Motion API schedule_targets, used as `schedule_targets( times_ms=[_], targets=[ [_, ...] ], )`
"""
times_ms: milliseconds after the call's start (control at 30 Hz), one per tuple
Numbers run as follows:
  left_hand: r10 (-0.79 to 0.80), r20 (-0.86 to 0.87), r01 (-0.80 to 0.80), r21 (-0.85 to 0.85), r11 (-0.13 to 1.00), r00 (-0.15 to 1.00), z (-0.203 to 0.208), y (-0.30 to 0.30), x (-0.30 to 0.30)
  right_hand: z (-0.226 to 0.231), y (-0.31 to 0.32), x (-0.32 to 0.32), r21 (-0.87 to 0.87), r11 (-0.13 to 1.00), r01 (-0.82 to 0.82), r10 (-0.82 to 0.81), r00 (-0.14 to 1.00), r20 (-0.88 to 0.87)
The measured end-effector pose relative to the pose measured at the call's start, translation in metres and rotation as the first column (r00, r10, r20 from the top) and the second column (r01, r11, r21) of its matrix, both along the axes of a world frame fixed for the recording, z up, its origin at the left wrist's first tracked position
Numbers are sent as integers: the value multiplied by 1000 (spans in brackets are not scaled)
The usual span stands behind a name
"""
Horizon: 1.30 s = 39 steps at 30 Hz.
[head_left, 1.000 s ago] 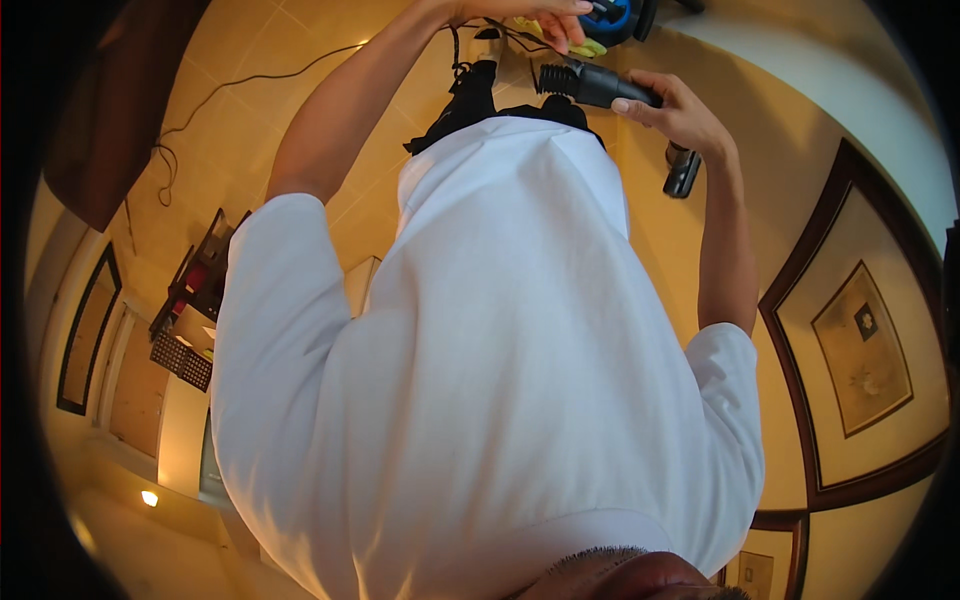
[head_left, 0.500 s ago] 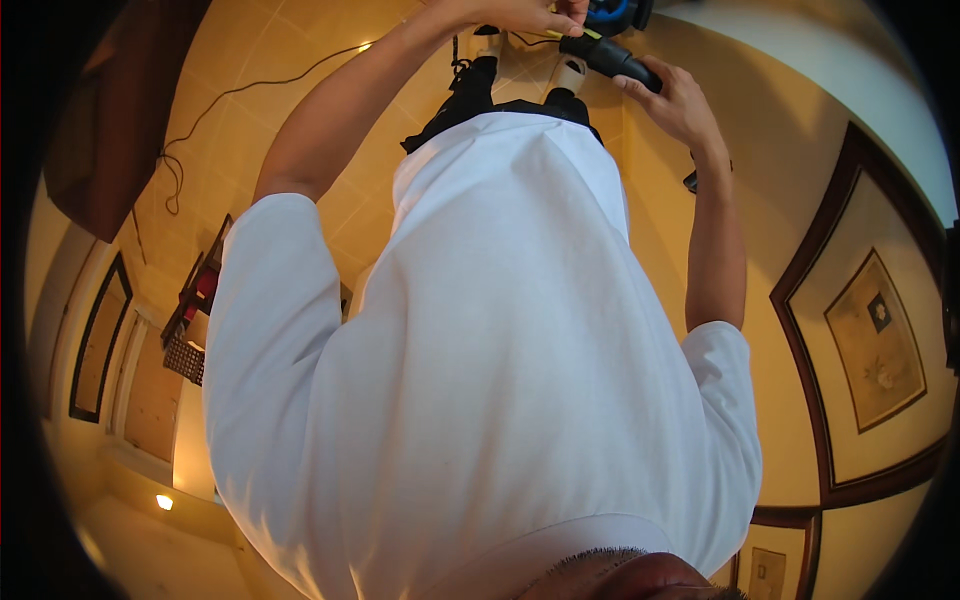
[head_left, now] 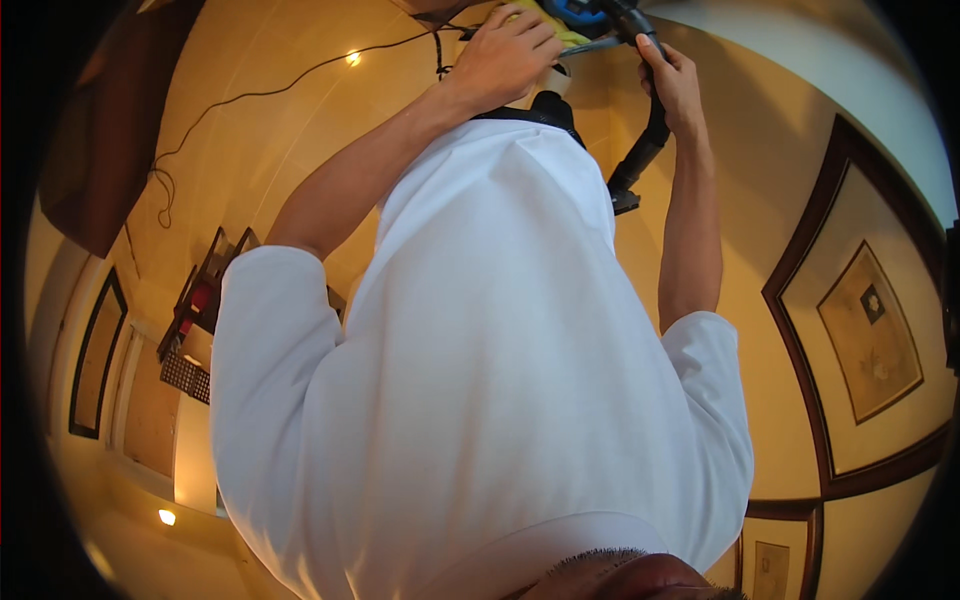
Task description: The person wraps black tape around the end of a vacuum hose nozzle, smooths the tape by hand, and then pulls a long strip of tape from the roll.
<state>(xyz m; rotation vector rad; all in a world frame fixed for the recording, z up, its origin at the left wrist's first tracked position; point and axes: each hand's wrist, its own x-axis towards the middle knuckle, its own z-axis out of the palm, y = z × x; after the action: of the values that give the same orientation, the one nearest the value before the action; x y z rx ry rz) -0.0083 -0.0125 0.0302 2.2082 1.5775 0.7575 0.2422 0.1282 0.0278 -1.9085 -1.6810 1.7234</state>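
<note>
My right hand (head_left: pixel 675 88), at the upper right, is closed round a black vacuum cleaner tube (head_left: pixel 655 125). The tube slants down past my wrist to a black nozzle (head_left: pixel 625 202) beside my shirt. Further left, my left hand (head_left: pixel 507 58) has its fingers bent over a yellow cloth (head_left: pixel 570 36), which shows past the fingertips. Just beyond the cloth is part of a blue and black machine (head_left: pixel 578 12), cut off by the upper edge. A thin grey-blue strip, its kind unclear, lies between the cloth and the tube.
A dark cable (head_left: pixel 245 95) runs across the tiled floor (head_left: pixel 300 130) on the left. Dark wooden furniture (head_left: pixel 120 130) stands at the far left, with a rack (head_left: pixel 200 300) below it. A framed picture (head_left: pixel 872 335) hangs on the right wall.
My right hand has swung the tube so that its nozzle end points down toward my body. My left hand has come nearer and left, and more of the yellow cloth shows.
</note>
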Motion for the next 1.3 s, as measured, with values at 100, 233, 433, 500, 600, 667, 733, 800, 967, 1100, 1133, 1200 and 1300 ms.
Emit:
schedule_targets(
  times_ms=[100,233,433,500,600,667,733,800,967,1100,1133,1200,1300],
  targets=[
    [115,-155,-96,127,987,981,-13,-5,8,13,7,5,-17,996,84,-86,980,-179],
    [208,-40,-192,245,950,977,-39,-6,15,38,14,19,-34,991,132,-137,945,-296],
    [456,526,-468,-120,876,718,-23,-11,16,48,17,28,141,976,166,-84,885,-457],
    [427,435,-440,-76,895,793,11,-4,3,50,14,24,153,974,166,-72,872,-484],
    [382,455,-431,3,903,804,30,20,-6,51,10,12,259,952,161,8,836,-549],
    [293,526,-359,24,933,799,45,44,-10,48,10,4,271,948,166,26,810,-587],
    [230,490,-261,-5,965,841,52,67,-14,45,11,-2,280,945,167,47,781,-623],
    [180,453,-178,-46,983,873,46,88,-14,40,15,-8,292,947,134,89,763,-641],
    [146,723,120,-303,945,675,38,128,-17,49,26,-14,270,951,151,46,794,-606],
    [188,759,146,-349,926,623,35,128,-28,57,29,-26,321,939,128,76,829,-554],
    [186,761,145,-345,927,622,32,128,-29,58,32,-27,284,951,120,58,835,-547],
    [194,671,135,-405,904,716,32,125,-29,58,35,-28,243,963,118,32,842,-538],
    [136,604,-116,-72,991,785,39,114,-12,61,45,-22,222,971,85,-1,935,-355]
  ],
)
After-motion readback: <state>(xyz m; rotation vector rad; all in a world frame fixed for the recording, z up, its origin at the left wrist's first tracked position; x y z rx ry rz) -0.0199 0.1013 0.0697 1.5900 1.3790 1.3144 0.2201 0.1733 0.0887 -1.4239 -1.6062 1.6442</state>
